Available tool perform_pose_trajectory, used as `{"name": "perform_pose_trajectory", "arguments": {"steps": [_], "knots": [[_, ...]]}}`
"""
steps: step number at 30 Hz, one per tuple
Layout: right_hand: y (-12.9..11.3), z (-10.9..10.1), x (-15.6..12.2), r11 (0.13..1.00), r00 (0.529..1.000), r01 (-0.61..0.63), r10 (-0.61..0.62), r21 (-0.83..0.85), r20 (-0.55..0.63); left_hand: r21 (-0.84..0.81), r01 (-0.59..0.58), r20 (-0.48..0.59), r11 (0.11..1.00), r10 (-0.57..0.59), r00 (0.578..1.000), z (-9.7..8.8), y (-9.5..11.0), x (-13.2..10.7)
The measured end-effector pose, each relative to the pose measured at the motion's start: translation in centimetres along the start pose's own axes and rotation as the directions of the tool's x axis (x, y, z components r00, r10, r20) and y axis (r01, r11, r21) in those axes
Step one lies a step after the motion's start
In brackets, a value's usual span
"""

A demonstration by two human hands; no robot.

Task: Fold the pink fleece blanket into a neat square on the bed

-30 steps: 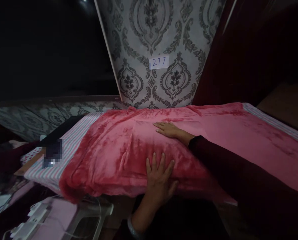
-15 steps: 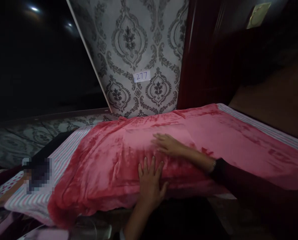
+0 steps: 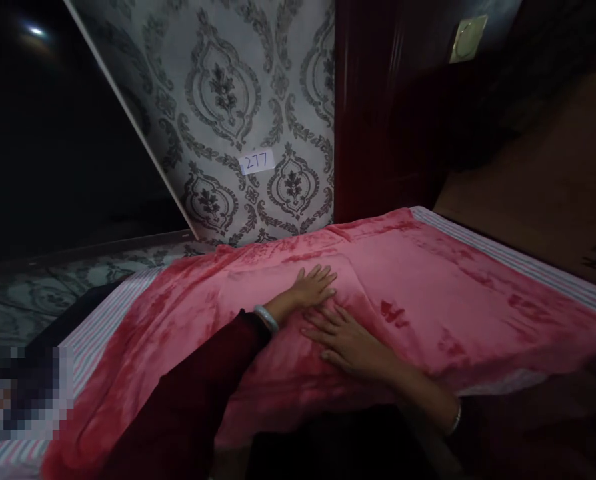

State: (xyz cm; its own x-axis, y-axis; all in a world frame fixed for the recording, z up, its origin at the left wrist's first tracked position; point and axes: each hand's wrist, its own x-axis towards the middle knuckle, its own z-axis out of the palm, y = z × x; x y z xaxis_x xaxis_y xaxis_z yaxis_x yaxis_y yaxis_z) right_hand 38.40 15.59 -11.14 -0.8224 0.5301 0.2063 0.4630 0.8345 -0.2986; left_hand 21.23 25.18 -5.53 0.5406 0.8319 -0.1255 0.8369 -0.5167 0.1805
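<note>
A plush pink blanket (image 3: 453,293) lies spread over a bed with a striped sheet (image 3: 103,327). My left hand (image 3: 312,287) rests flat on the blanket near its middle, fingers stretched out and pointing away from me, a bangle on the wrist. Just below it, my right hand (image 3: 351,341) lies flat on the blanket too, fingers spread and pointing left. Both hands press on the fabric and hold nothing.
Patterned grey wallpaper (image 3: 228,100) with a small paper label reading 277 (image 3: 257,161) rises behind the bed. A dark red wooden door (image 3: 383,120) stands to the right of it. A dark object (image 3: 78,313) lies on the striped sheet at left.
My left hand moved from the blanket's near edge up to its middle. My right hand slid back toward me, below the left. The view swung to the right.
</note>
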Motion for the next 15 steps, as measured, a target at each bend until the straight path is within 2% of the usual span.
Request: {"name": "perform_pose_trajectory", "arguments": {"steps": [4,11,15], "knots": [[-0.1,0.3,-0.2,0.999,0.999,-0.034,0.034,0.043,0.004,0.106,-0.023,-0.052,0.994,0.028,0.998,1.7,-2.1,2.7],[0.1,0.1,-0.3,0.992,0.999,-0.023,0.027,0.122,-0.032,0.016,0.017,0.011,1.0,-0.017,1.0,0.8,-4.4,6.4],[0.3,0.5,-0.5,0.993,0.998,-0.01,0.017,0.118,-0.056,-0.046,-0.008,-0.048,0.999,0.006,0.999,1.0,-5.3,8.0]]}}
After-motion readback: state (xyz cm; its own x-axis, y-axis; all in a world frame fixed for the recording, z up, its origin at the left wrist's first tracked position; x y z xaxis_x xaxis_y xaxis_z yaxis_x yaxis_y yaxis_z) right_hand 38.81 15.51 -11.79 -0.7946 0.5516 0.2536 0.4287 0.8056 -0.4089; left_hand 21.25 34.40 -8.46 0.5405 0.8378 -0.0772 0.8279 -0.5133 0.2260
